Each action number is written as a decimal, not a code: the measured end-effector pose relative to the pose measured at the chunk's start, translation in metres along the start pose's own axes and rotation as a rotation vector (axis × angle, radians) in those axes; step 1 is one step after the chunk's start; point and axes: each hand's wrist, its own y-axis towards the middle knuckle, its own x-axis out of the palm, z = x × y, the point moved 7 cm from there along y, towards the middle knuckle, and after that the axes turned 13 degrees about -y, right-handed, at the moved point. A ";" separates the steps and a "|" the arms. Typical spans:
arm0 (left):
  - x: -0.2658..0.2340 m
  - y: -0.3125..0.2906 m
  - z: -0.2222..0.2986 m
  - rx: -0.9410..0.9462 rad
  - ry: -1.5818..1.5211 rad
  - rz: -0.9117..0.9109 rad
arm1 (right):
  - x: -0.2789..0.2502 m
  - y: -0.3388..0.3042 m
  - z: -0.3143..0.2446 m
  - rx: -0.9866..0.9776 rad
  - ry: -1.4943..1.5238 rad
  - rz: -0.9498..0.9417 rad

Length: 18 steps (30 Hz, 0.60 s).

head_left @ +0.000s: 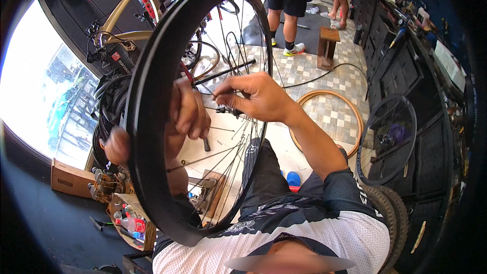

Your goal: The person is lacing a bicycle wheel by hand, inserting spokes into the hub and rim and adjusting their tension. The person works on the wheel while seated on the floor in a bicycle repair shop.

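A bicycle wheel with a deep black rim (144, 76) stands upright in front of me, tilted a little. My left hand (188, 114) is closed around the rim's left side, its fingers curled inside and one digit showing outside. Below those fingers a short dark handle-like piece (206, 144) pokes out; what it belongs to is hidden. My right hand (253, 96) reaches in by the hub (228, 110), thumb and forefinger pinched on a thin spoke. Several spokes (223, 158) fan loosely from the hub toward my lap, and some seem not joined to the rim.
A tan hoop (359, 122) lies on the tiled floor, beside a spoked wheel (388, 139) leaning on dark cabinets (393, 66). A wooden stool (328, 45) and two standing people are farther off. To the left are a bike frame (122, 10), a cardboard box (71, 178) and bottles (133, 224).
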 end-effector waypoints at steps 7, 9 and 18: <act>-0.036 -0.020 0.005 0.134 0.131 0.106 | 0.019 -0.009 -0.005 -0.044 -0.025 -0.025; -0.053 -0.025 0.008 0.239 0.272 0.222 | 0.020 -0.014 -0.008 -0.044 -0.064 0.006; -0.079 -0.017 -0.026 0.336 0.445 0.509 | 0.019 -0.011 -0.004 -0.042 -0.259 0.029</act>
